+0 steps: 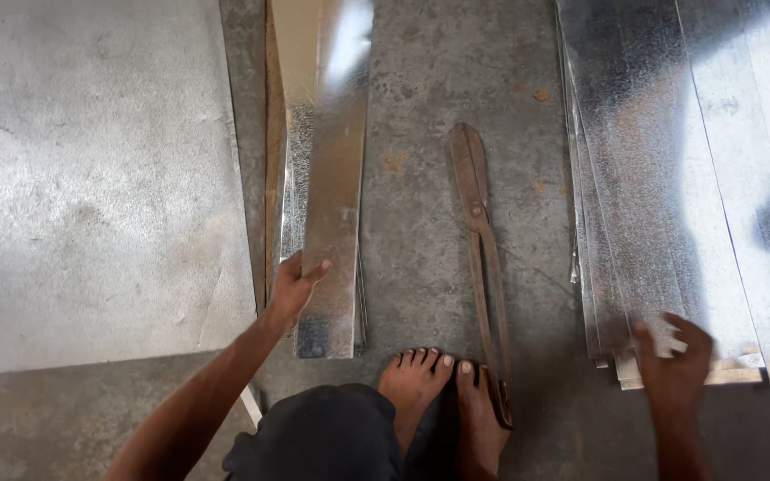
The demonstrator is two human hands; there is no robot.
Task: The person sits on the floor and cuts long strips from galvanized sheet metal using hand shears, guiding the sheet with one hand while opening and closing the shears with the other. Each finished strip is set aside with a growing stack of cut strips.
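My left hand point(292, 289) rests on the near left edge of a long folded strip of shiny sheet metal point(336, 187) that lies on the floor, fingers spread on it. My right hand point(675, 356) touches the near ends of a stack of several long galvanised strips point(661, 178) at the right; it is blurred and its fingers curl over the top strip's end. Rusty tin snips point(481, 240) lie shut on the concrete between the two piles, handles toward my bare feet point(443, 392).
A large flat galvanised sheet point(91, 178) covers the floor at the left. A narrow wooden batten point(272, 151) runs beside the folded strip. Grey concrete floor point(430, 80) shows between the piles. My knee in dark cloth point(323, 441) is at the bottom.
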